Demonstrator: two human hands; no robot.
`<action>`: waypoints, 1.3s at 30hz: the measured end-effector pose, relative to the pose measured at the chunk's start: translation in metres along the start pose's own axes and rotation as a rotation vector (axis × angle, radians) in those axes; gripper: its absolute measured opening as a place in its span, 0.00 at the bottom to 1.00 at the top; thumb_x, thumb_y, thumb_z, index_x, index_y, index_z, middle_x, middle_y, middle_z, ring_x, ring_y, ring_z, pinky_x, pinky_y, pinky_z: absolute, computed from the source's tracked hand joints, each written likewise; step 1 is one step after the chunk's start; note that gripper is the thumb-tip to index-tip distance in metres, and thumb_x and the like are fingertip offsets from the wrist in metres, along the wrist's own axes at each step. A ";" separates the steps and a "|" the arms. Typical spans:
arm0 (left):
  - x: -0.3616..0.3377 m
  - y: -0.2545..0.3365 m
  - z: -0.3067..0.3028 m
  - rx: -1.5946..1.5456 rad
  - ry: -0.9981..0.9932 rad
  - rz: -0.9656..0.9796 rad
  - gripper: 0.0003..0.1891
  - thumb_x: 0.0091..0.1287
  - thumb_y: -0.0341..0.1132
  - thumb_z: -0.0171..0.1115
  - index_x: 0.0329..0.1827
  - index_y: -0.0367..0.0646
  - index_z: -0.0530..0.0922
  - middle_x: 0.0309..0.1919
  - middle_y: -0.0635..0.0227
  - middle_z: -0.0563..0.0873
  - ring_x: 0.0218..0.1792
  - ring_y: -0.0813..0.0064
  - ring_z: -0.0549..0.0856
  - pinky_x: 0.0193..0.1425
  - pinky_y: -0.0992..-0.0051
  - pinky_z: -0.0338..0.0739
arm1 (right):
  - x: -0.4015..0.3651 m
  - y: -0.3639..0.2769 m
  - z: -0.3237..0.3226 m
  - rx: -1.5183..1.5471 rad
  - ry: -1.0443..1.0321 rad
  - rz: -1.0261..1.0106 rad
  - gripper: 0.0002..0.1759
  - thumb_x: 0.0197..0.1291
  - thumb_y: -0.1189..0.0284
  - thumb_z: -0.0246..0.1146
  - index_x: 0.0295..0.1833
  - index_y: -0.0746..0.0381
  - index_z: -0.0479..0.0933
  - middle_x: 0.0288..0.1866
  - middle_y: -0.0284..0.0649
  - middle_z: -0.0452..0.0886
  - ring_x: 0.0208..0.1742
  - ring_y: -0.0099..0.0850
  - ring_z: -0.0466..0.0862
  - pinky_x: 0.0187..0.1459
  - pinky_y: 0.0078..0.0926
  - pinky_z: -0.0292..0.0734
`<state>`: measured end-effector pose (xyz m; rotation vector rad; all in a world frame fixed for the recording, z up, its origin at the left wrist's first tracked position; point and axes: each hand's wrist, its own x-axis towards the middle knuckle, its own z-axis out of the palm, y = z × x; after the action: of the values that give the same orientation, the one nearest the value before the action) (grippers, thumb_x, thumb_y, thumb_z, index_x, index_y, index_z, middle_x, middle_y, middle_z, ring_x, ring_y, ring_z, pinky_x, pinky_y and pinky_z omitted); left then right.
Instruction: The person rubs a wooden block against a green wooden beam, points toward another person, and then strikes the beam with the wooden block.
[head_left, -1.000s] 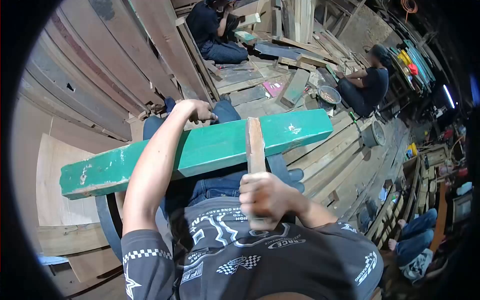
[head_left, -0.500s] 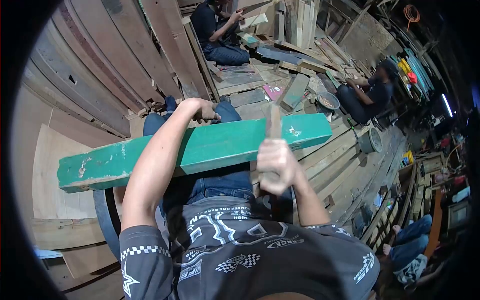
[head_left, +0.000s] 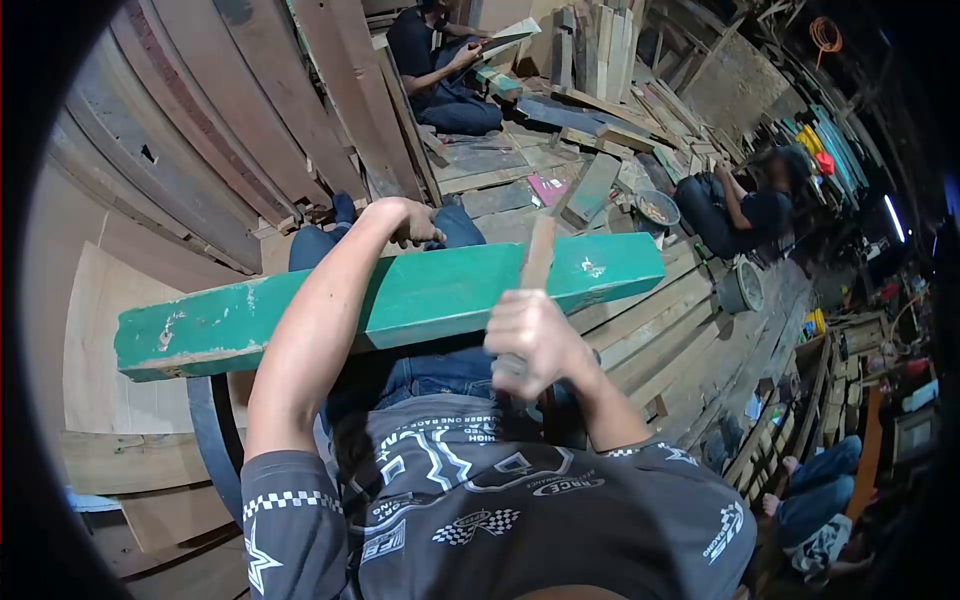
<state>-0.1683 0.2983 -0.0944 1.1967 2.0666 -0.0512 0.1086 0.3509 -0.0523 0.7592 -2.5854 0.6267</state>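
Note:
A long green-painted beam (head_left: 440, 290) with chipped spots lies across my lap. My left forearm reaches over it, and my left hand (head_left: 412, 222) is at its far side. Those fingers are curled closed; whatever they hold is hidden behind the hand and beam. Above the near edge of the beam, toward its right part, my right hand (head_left: 530, 340) is a fist around a wooden stick (head_left: 538, 255). The stick's pale, flat end juts up past the fist and covers a strip of the green face. Motion blurs this hand slightly.
Brown planks (head_left: 230, 90) lean at the left. A person (head_left: 445, 75) sits at the back with a board, another (head_left: 745, 195) at the right. Between them lie wood offcuts (head_left: 590, 190), a bowl (head_left: 657, 208) and a bucket (head_left: 740, 287). Someone's legs (head_left: 820, 490) show at lower right.
My right hand and the stick have shifted slightly left, and the stick now tilts more. My left hand stays nearly in place. The person at the right has leaned forward.

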 end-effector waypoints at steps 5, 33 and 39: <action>0.007 -0.006 0.000 -0.029 -0.053 0.004 0.28 0.72 0.58 0.55 0.56 0.42 0.81 0.42 0.63 0.86 0.37 0.69 0.83 0.41 0.65 0.80 | -0.002 -0.029 0.003 0.108 -0.058 -0.108 0.17 0.24 0.63 0.68 0.17 0.56 0.67 0.20 0.33 0.68 0.26 0.36 0.75 0.33 0.34 0.72; 0.011 -0.002 0.001 0.019 -0.032 -0.021 0.32 0.70 0.61 0.56 0.60 0.39 0.78 0.52 0.59 0.85 0.42 0.64 0.86 0.46 0.64 0.82 | -0.017 0.003 0.000 -0.057 -0.029 0.059 0.15 0.27 0.63 0.66 0.19 0.57 0.68 0.23 0.33 0.73 0.27 0.37 0.76 0.32 0.36 0.73; -0.003 0.002 -0.006 0.014 -0.063 -0.077 0.32 0.71 0.59 0.56 0.67 0.43 0.74 0.58 0.59 0.84 0.50 0.63 0.87 0.52 0.62 0.82 | 0.004 -0.053 0.025 0.169 -0.017 -0.225 0.14 0.28 0.63 0.67 0.22 0.56 0.72 0.24 0.33 0.73 0.31 0.36 0.78 0.33 0.36 0.74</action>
<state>-0.1693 0.2995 -0.0882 1.1105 2.0598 -0.1383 0.1308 0.2973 -0.0548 1.0953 -2.4358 0.7761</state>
